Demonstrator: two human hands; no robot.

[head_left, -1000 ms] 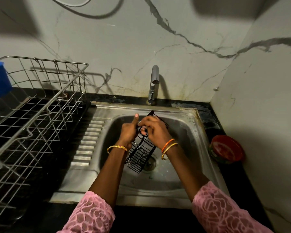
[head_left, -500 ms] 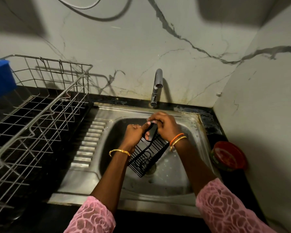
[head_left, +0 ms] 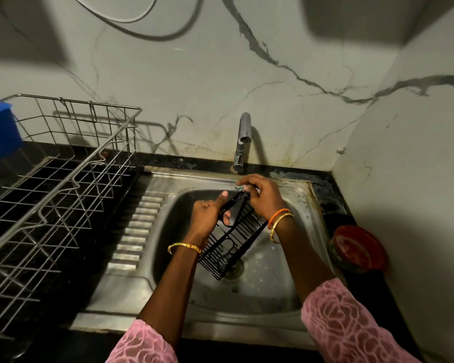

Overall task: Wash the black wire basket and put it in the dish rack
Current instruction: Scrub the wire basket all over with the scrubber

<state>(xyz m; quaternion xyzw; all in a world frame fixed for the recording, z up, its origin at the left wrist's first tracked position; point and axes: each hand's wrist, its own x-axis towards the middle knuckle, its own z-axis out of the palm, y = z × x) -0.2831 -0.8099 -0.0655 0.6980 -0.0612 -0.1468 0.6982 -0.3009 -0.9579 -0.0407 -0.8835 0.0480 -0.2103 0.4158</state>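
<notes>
Two hands on the basket (head_left: pixel 231 239) over the sink (head_left: pixel 268 297): left hand (head_left: pixel 207 218) clasping its rim, right hand (head_left: pixel 262 197) pinching the top. Probably light, stiff, slippery wet; best held by the rim.

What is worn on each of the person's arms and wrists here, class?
Both forearms end in pink lace-patterned sleeves. The left hand has one gold bangle at its wrist. The right hand has an orange band and a gold bangle at its wrist.
</notes>
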